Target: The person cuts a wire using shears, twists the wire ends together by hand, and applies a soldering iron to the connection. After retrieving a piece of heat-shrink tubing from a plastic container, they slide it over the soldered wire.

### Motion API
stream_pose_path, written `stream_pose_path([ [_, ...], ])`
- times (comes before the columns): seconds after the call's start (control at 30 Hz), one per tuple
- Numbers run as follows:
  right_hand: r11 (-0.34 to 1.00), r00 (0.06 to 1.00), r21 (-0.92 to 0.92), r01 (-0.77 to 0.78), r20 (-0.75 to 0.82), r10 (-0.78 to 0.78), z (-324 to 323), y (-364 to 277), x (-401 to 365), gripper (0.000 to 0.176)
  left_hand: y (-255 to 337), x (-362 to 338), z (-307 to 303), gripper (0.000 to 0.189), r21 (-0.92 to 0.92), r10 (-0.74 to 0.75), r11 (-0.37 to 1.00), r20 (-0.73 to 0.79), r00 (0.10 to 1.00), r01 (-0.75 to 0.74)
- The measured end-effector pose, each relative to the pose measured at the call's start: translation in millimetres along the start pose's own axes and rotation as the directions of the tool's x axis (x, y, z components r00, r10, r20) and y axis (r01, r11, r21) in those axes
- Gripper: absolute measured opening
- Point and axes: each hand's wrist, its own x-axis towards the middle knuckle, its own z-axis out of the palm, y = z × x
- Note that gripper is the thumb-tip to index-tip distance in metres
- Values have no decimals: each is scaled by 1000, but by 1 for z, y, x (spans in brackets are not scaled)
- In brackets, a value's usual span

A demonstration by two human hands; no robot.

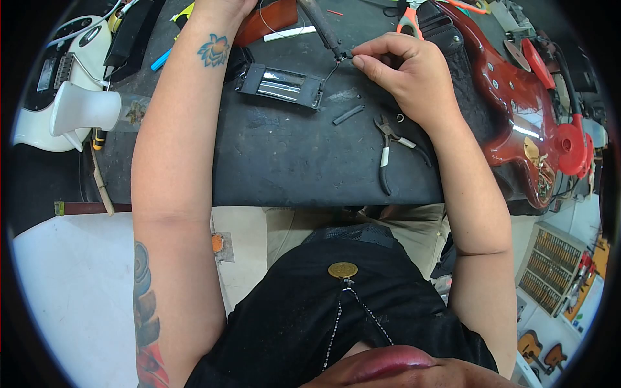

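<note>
My right hand (404,71) is closed in a pinch, its fingertips at the end of a dark rod-like tool (320,29); what they hold is too small to make out. A thin dark wire (331,74) runs from there to a black rectangular part with shiny metal bars (279,85), lying on the dark mat (291,155). Only the edge of my left hand (226,4) shows at the top border, its fingers cut off. A short black tube (349,115) and open black-handled cutters (388,139) lie below my right hand.
A glossy red guitar body (504,97) lies at the right, with a red reel-like tool (572,145) beyond it. Orange-handled scissors (409,22) are at the top. At the left are a white guitar (39,129) and a white funnel-shaped object (87,108).
</note>
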Motion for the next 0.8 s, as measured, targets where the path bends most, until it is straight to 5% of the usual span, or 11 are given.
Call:
stream_pose_path([
  [0.8, 1000, 1000, 23, 12, -23, -11, 4, 0, 0, 19, 1, 1, -1, 15, -2, 9, 1000, -21, 1000, -9],
])
